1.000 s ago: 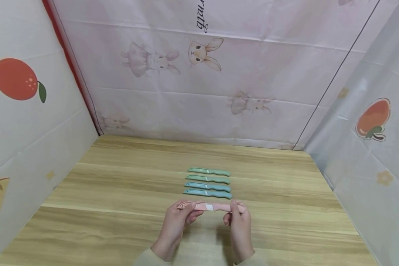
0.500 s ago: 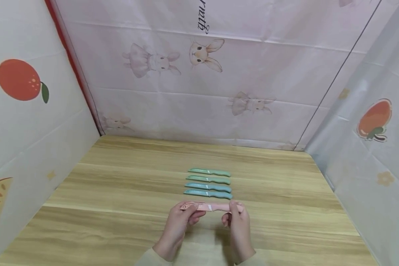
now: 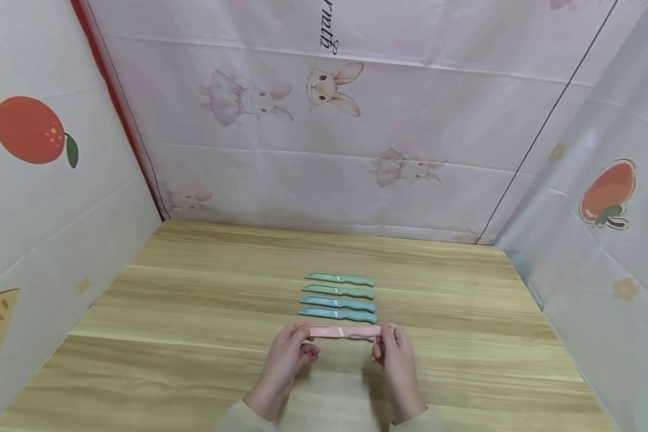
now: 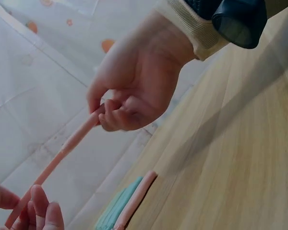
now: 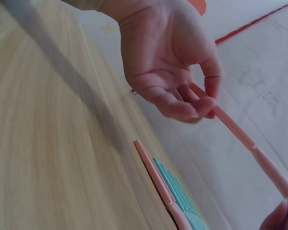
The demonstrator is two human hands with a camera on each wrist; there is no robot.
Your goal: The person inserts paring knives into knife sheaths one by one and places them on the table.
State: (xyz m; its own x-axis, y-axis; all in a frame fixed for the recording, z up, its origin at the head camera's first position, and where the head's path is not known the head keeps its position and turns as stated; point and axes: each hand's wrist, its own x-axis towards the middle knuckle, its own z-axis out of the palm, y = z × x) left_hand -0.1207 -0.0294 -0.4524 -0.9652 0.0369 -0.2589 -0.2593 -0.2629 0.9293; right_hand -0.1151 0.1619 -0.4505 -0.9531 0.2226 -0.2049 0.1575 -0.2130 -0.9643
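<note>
A pink paring knife [image 3: 362, 330] in its sheath is held level by both hands, just in front of a row of sheathed knives. My left hand [image 3: 285, 360] pinches the sheath's tip end. At the handle's end, the fingers and thumb of my right hand [image 3: 401, 366] grip it, hiding that end. Under it on the table lies a second pink knife [image 4: 136, 200], mostly hidden in the head view but plain in both wrist views. Behind are two blue knives [image 3: 356, 315] and two green knives [image 3: 356, 280], all lying parallel with handles to the right.
The wood-grain table [image 3: 194, 324] ends at a rear wall of rabbit-print cloth [image 3: 313, 198]. White fruit-print cloths hang at the left [image 3: 59, 228] and right [image 3: 583, 258]. A dark device [image 4: 240, 24] sits on my right wrist.
My hands have moved slightly apart along the held knife, the left thumb now nearer the sheath tip. The held knife looks turned about its length, and part of another pink knife shows beneath.
</note>
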